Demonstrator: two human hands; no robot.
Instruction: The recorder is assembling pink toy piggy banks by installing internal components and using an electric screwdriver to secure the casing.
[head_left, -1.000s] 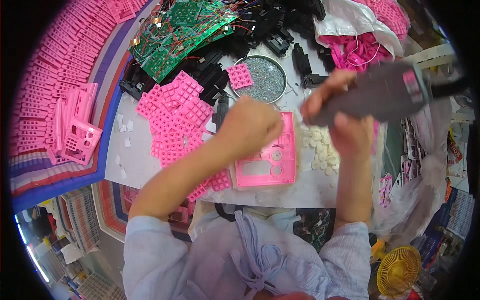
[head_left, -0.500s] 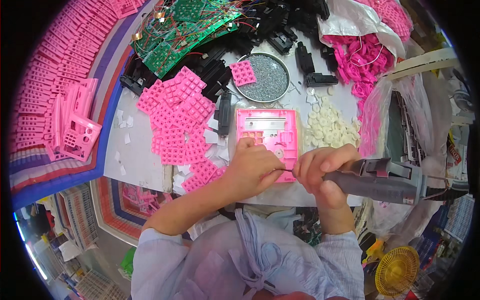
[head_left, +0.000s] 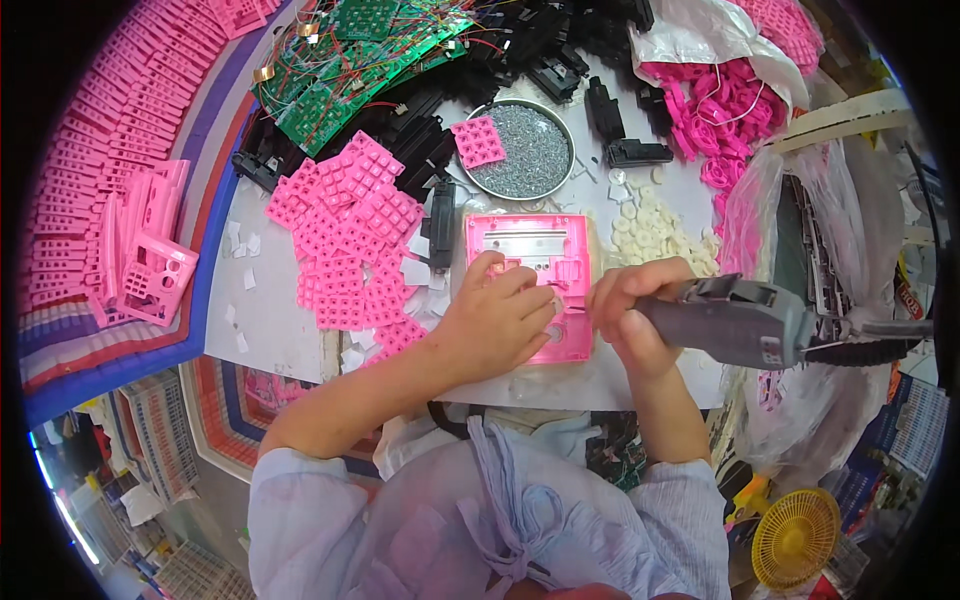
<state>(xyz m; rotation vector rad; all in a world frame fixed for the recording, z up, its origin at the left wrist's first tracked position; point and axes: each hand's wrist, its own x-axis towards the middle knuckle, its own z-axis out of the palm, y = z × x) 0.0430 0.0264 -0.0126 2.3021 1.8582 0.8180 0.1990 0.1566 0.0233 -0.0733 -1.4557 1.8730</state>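
A pink plastic housing (head_left: 576,340) lies open side up on the table in front of me, with a silvery strip across its upper part. My left hand (head_left: 497,318) rests over its left side, fingers bent, the forefinger reaching to the small key pad inside. Whatever the other fingertips pinch is hidden. In my right hand (head_left: 640,305) is a grey electric screwdriver (head_left: 735,325), lying almost level, its bit end pointing left over the housing's right edge. The bit's tip is hard to make out near the left fingertips.
Pink key pads (head_left: 350,250) are heaped at left. A round tin (head_left: 530,150) of small screws stands behind the housing, a key pad on its rim. Cream rings (head_left: 660,230), black parts (head_left: 440,225), green circuit boards (head_left: 340,90) and stacked pink housings (head_left: 150,270) surround the work.
My left fingertips have shifted up the housing, uncovering its lower part. The screwdriver has swung slightly up and to the left with my right hand. The whole view has slid a little.
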